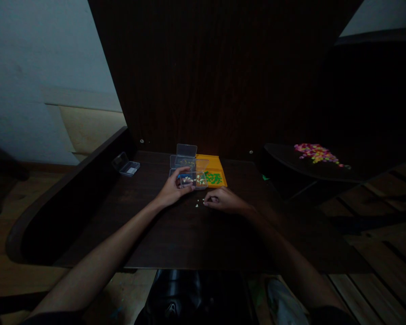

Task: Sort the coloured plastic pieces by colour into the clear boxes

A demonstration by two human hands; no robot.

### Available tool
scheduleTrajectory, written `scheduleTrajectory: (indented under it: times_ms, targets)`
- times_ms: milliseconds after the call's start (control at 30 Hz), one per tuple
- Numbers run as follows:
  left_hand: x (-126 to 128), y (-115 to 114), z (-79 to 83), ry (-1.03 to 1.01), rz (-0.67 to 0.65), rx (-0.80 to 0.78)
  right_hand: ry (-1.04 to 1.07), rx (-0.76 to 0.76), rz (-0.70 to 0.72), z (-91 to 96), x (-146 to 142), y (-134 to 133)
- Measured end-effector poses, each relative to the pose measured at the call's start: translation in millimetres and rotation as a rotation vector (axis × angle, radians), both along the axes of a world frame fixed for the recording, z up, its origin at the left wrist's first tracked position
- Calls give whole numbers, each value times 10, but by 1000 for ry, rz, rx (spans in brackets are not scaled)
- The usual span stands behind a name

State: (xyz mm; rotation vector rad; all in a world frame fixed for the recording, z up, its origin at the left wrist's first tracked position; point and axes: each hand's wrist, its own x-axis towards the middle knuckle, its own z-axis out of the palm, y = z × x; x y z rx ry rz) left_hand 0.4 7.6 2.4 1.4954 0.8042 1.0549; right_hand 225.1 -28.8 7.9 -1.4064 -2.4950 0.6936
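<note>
My left hand (173, 187) grips the left end of a clear plastic box (205, 184), its thumb along the front and its fingers over the back. Small white pieces (188, 179) and some reddish ones lie inside that box. My right hand (219, 200) is closed in a pinch down at the tabletop, just in front of the box. Whatever its fingertips hold is too small to make out. A few loose white bits (196, 206) lie on the wood beside those fingertips. Behind my right hand, an orange tray (208, 160) holds many green pieces (213, 178).
Behind the box stands another clear case with its lid raised (186, 150). A small open clear case (133, 168) sits to the left on the dark table (162, 243). At right, a heap of pink and yellow pieces (316, 153) rests on a dark ledge. A tall dark panel (216, 81) rises behind.
</note>
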Motion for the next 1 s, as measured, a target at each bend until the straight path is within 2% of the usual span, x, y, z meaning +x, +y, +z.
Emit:
scheduleTrajectory:
  times_ms: [267,600,833,1000]
  targets:
    - [3,-1,-19,0,7,1,42,48,91,-66,-112,12]
    - [1,4,-27,1,10,14,56,13,7,36,-144,-46]
    - [-6,-10,3,12,8,18,-29,38,0,38,-220,-76]
    - [-4,-13,11,32,11,11,-18,51,22,16,-224,-57]
